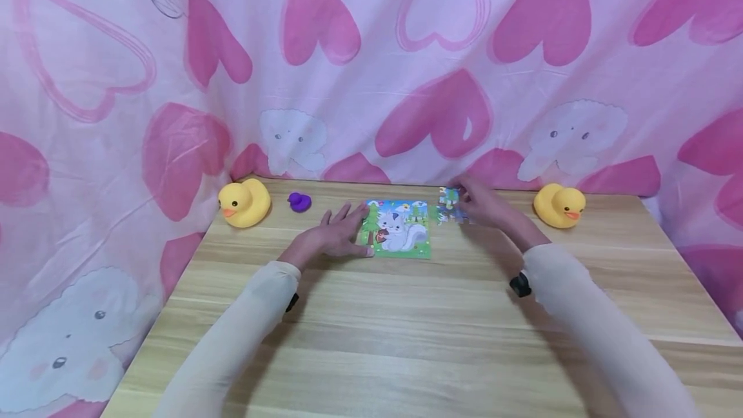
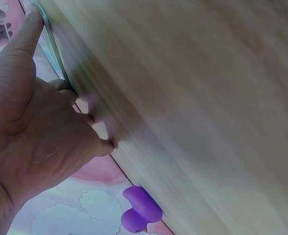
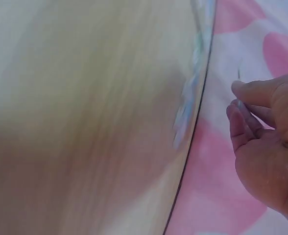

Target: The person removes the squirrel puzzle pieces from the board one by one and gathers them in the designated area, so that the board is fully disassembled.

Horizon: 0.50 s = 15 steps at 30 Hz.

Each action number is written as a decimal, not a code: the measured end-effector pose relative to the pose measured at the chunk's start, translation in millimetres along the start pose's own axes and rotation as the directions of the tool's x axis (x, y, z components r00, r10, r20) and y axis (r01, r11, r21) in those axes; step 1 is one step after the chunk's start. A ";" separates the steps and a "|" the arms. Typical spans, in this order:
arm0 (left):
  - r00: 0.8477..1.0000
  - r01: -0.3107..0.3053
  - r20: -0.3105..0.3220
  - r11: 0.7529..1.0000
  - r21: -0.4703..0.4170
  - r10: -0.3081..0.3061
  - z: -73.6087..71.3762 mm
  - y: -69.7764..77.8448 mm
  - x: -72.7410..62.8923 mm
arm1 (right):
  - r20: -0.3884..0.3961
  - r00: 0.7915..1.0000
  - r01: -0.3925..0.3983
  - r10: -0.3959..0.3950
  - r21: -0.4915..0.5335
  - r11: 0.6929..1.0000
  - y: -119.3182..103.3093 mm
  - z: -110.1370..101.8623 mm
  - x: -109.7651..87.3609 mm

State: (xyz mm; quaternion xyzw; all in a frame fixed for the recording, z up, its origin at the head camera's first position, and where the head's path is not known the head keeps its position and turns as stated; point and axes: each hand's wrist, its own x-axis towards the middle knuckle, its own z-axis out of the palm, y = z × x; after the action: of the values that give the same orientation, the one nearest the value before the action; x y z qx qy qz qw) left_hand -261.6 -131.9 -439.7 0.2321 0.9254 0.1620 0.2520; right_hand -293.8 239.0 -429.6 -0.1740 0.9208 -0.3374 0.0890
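A square picture board (image 1: 400,231) with a white squirrel holding an acorn lies flat near the back of the table. My left hand (image 1: 339,235) rests at its left edge, fingers spread and the thumb on the lower corner. In the left wrist view, the left hand's thumb and fingers (image 2: 29,32) touch the board's edge. To the right of the board lie several loose jigsaw pieces (image 1: 445,215). Over them my right hand (image 1: 482,204) pinches a jigsaw piece (image 1: 449,196) between thumb and fingers. Seen from the right wrist, that piece is edge-on and thin.
A small purple rubber duck (image 1: 299,202) sits left of the board. Larger yellow ducks stand at the back left (image 1: 246,203) and back right (image 1: 560,205). Behind the wooden table (image 1: 406,328) hangs a pink curtain (image 1: 371,82) with hearts, close to the table's back edge.
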 end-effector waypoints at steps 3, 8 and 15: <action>1.000 0.008 -0.002 1.000 0.004 -0.008 -1.1 -1.2 -2.8 | -0.019 1.000 0.004 -0.005 -0.041 0.999 11.1 -8.1 -10.3; 1.000 0.008 0.001 1.000 0.011 -0.008 -3.2 -1.0 -5.4 | -0.028 0.999 -0.017 0.014 -0.102 0.995 29.2 -19.4 -29.4; 1.000 -0.014 0.003 1.000 -0.005 0.014 -1.0 0.2 -2.2 | -0.003 0.997 -0.074 0.075 -0.223 0.972 49.2 -23.6 -51.3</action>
State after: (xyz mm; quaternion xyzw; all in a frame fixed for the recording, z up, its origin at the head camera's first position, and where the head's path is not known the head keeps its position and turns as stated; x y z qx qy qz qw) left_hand -260.3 -133.0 -437.9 0.2382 0.9230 0.1656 0.2530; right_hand -265.8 307.5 -441.4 -0.1492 0.9585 -0.2278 0.0838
